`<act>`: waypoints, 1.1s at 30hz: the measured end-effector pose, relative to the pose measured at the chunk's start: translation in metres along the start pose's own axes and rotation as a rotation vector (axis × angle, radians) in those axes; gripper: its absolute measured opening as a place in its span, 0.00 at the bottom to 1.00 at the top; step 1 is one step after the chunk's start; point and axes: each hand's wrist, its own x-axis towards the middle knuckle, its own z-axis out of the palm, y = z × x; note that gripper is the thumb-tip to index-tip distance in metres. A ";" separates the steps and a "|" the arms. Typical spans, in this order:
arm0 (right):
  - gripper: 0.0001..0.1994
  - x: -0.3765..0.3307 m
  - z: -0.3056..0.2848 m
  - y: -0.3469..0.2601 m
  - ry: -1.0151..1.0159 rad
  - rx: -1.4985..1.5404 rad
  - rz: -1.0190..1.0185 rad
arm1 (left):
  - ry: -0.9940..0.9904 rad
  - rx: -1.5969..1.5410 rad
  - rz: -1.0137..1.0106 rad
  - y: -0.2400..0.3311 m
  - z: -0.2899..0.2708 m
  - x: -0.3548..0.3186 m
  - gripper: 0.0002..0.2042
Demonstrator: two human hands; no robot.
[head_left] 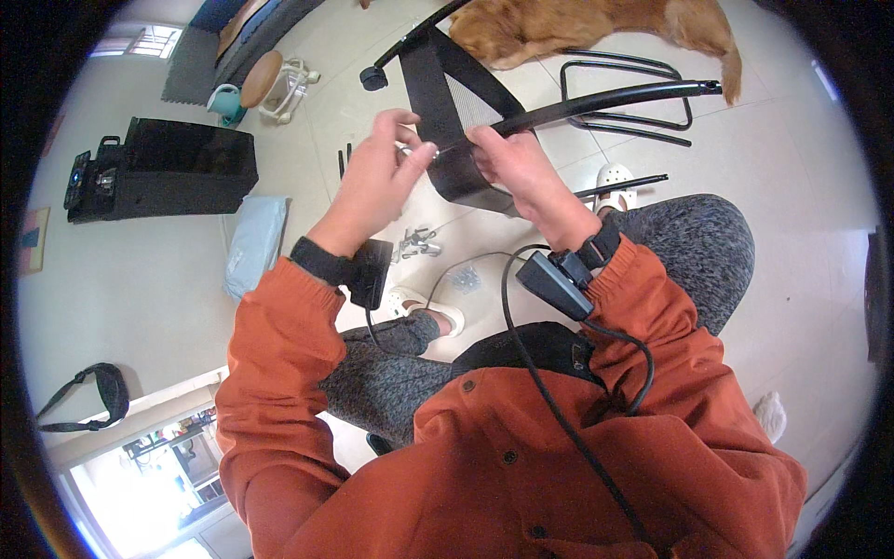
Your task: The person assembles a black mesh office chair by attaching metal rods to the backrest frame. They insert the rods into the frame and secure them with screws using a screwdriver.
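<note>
In the upper middle of the frame we hold a black chair part (456,140), a flat mesh-covered panel with a long, curved black bar (605,98) running off from it toward the upper right. Our right hand (521,168) is closed around the panel's lower right edge, just where the bar meets it, thumb on top and fingers wrapped underneath, so this hand carries the weight. Our left hand (377,172) sits just to the left of it, its fingertips (419,154) pinched on something small and pale at the panel's left edge; we cannot tell what that small piece is. The 2 hands are near each other, almost touching across the panel. The relation that counts here is the axis of the bar: it lies from the centre of the frame out to the upper right, so the joint sits directly between our 2 sets of fingers, with the left fingertips pointing right into it and the right hand backing it from the other side. Both hands are about equally near that joint; the free end of the bar is well away from either. Below the hands, on the pale tiled floor (140,279), lies a little heap of silvery metal fittings (417,242), nearer the left wrist. A 2nd black tubular frame (633,102) lies on the floor in the upper right, beside a tan dog (577,28).
</note>
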 end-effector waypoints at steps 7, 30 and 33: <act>0.15 0.004 0.000 0.001 0.007 -0.035 0.002 | -0.083 -0.233 -0.443 -0.001 -0.017 -0.008 0.18; 0.14 0.002 0.001 0.001 0.026 -0.038 -0.027 | 0.031 -0.047 -0.308 0.017 -0.047 -0.002 0.11; 0.15 0.001 0.001 0.001 0.012 -0.020 -0.029 | -0.071 -0.276 -0.440 0.009 -0.029 -0.009 0.11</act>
